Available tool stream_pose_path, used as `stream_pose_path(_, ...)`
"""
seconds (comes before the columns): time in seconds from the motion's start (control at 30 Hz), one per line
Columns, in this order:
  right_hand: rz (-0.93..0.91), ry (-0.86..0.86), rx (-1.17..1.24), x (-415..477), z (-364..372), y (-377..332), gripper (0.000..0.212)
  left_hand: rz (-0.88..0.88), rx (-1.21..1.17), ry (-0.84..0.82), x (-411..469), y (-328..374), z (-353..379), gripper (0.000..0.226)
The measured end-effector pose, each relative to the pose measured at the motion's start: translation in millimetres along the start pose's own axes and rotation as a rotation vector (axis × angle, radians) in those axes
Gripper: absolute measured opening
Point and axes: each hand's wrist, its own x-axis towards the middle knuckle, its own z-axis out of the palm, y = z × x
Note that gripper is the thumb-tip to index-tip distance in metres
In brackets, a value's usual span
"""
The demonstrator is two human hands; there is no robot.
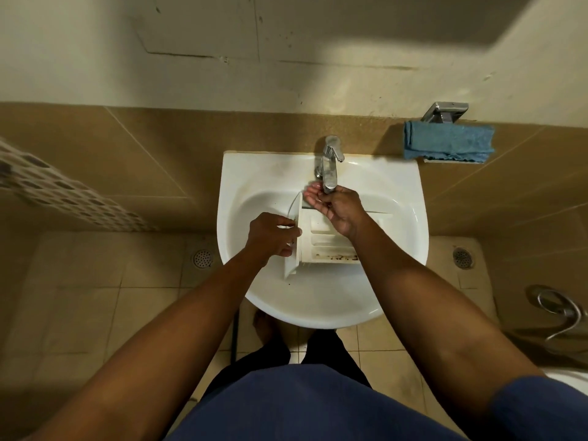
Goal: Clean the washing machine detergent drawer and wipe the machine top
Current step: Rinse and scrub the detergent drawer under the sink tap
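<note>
Dim, warm yellowish indoor light. Large soft shadow across upper wall (413, 23). White sink (241, 173) brightest, mild glare on chrome tap (331, 154). Wide-angle bending at edges; left-edge tiles (47, 186) blurred.

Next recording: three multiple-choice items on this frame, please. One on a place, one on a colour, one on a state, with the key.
1. Where is the drawer? A in the sink; B on the floor; C on a shelf.
2. What colour is the cloth? A red; B blue; C white.
3. What is the left hand doing? A hanging idle; B gripping the drawer's front; C holding the cloth.

Key: 1 A, it lies in the basin. 2 B, the folded cloth right of the tap is blue. 3 B, its fingers pinch the front panel.
</note>
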Motion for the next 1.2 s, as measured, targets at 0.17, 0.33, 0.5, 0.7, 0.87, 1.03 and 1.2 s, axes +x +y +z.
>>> stream_pose_path(0.17, 0.066, 0.05, 0.194, 8.5, -22.0, -3.1, 0.042, -0.011, 0.0, 0.011, 1.4, -1.3, 0.2, 0.033)
stream_pose_path(0.33, 0.081, -0.009, 0.204, 5.1, -12.8, -22.2, 0.044, -0.021, 0.0, 0.009, 3.0, -1.7, 0.1, 0.034)
stream_pose_path(0.5, 0.082, -0.006, -0.401, -30.6, -6.2, -0.9, 0.038, -0.008, -0.005, 0.011, -0.2, -0.3, 0.9, 0.029)
stream_pose_path(0.7, 0.077, -0.101, -0.553, -101.6, -25.4, 42.6, 0.027, -0.003, 0.001, 0.011, -1.1, -0.6, 0.5, 0.032)
stream_pose_path(0.87, 0.053, -0.081, -0.492, -86.5, -26.4, 24.7, 0.032, -0.003, 0.01, -0.006, -2.7, 1.6, 0.0, 0.032)
stream_pose_path(1.03, -0.001, -0.047, -0.463, -71.2, -12.5, 36.1, 0.028, -0.016, 0.014, -0.006, -1.4, 3.5, 0.7, 0.031)
stream_pose_path(1.2, -0.034, -0.125, -0.682, -109.2, -31.3, 54.4, 0.021, 0.002, 0.014, 0.006, -1.0, 0.0, -0.4, 0.032)
